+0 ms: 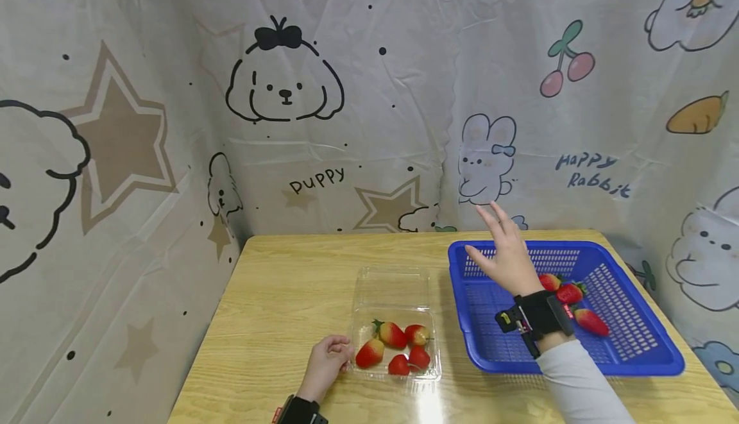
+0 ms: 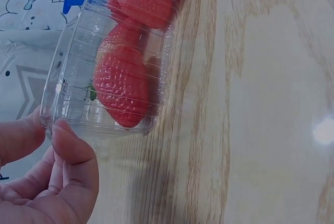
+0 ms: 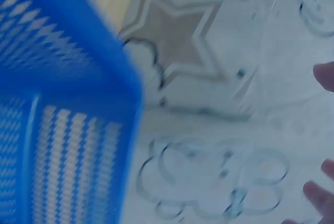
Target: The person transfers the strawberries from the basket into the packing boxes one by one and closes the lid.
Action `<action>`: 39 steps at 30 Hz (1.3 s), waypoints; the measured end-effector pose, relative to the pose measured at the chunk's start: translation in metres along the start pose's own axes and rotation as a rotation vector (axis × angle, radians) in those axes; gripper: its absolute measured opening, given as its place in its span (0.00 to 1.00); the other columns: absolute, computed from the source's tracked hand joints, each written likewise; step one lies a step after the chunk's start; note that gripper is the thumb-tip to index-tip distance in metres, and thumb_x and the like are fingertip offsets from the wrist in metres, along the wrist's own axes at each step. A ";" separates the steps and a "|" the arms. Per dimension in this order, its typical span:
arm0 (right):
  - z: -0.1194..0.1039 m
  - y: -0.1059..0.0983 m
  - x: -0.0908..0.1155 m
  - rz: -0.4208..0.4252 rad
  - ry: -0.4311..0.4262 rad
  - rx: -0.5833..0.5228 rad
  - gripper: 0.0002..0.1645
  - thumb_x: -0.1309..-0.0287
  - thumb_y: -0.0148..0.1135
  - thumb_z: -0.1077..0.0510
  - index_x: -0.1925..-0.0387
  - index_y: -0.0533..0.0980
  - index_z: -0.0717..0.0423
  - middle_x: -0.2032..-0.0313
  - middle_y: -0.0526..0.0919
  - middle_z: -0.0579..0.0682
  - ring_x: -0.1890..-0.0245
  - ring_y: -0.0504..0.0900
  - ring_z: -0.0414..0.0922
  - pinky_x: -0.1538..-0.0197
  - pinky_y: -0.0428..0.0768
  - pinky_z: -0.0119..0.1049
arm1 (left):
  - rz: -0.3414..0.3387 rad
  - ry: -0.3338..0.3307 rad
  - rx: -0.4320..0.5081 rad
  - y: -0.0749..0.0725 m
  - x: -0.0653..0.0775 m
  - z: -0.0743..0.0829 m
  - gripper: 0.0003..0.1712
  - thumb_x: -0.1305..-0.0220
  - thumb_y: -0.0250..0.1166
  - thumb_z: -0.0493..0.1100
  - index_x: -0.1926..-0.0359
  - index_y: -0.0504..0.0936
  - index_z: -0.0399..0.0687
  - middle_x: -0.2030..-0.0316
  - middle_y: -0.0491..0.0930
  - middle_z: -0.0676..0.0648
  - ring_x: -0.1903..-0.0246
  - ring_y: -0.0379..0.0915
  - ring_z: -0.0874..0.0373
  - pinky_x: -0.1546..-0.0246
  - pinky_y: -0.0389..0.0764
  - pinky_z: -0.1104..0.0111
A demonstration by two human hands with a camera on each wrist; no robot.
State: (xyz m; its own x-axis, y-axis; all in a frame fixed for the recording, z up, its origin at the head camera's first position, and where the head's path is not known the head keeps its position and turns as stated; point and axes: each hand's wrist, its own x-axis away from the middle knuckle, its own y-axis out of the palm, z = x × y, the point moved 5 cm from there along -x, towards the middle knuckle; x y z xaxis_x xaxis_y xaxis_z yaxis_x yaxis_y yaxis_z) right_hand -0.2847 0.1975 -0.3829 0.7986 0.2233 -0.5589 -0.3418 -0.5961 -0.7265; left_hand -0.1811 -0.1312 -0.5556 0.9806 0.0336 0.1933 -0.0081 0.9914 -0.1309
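Observation:
A clear plastic clamshell box (image 1: 391, 289) lies with its lid open on the wooden table. Several red strawberries (image 1: 392, 335) rest in its lower half. My left hand (image 1: 328, 365) pinches the box's left edge between thumb and finger, which the left wrist view shows close up. Over the blue plastic basket (image 1: 480, 321), my right hand (image 1: 510, 258) is raised with its fingers spread, holding nothing. Inside the basket are several more strawberries (image 1: 591, 322), partly covered by my right wrist. Only fingertips (image 3: 319, 198) of that hand show in the right wrist view.
The wooden table (image 1: 271, 289) ends at a back edge against a printed curtain (image 1: 346, 90), which also hangs along both sides. The basket stands to the right of the box, with a gap between them. Dark camera straps sit on both wrists.

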 end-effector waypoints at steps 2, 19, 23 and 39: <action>0.017 -0.001 0.007 -0.028 0.084 0.023 0.48 0.51 0.67 0.53 0.32 0.53 0.47 0.33 0.48 0.62 0.37 0.52 0.68 0.42 0.48 0.68 | 0.000 0.002 0.002 -0.001 0.000 0.000 0.15 0.42 0.59 0.30 0.57 0.70 0.21 0.77 0.70 0.49 0.81 0.69 0.62 0.79 0.74 0.73; 0.097 0.011 0.068 -0.493 0.707 0.099 0.47 0.49 0.61 0.55 0.37 0.49 0.72 0.45 0.54 0.82 0.50 0.61 0.78 0.52 0.65 0.66 | -0.013 -0.009 0.004 -0.001 -0.001 -0.002 0.16 0.41 0.59 0.31 0.56 0.69 0.20 0.77 0.71 0.49 0.81 0.68 0.62 0.79 0.73 0.72; 0.104 0.020 0.079 -0.652 0.696 0.095 0.43 0.53 0.63 0.56 0.42 0.57 0.77 0.49 0.66 0.78 0.51 0.68 0.71 0.52 0.69 0.60 | -0.017 0.000 0.007 -0.002 -0.001 -0.001 0.16 0.41 0.59 0.30 0.56 0.69 0.20 0.77 0.71 0.48 0.82 0.68 0.62 0.79 0.73 0.72; 0.135 0.049 0.108 -0.702 0.692 -0.034 0.13 0.74 0.66 0.66 0.79 0.72 0.65 0.80 0.73 0.52 0.77 0.71 0.47 0.75 0.72 0.37 | -0.015 0.001 0.013 0.000 -0.002 -0.004 0.16 0.41 0.59 0.31 0.56 0.70 0.21 0.77 0.71 0.48 0.82 0.68 0.62 0.80 0.72 0.73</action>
State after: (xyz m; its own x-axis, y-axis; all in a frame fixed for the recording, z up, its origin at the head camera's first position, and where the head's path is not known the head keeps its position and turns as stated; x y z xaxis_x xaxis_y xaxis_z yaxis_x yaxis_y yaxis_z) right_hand -0.2815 0.2967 -0.5327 0.9320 0.0410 0.3602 0.3267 -0.5254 -0.7856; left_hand -0.1826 -0.1322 -0.5597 0.9807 0.0191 0.1944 0.0035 0.9933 -0.1154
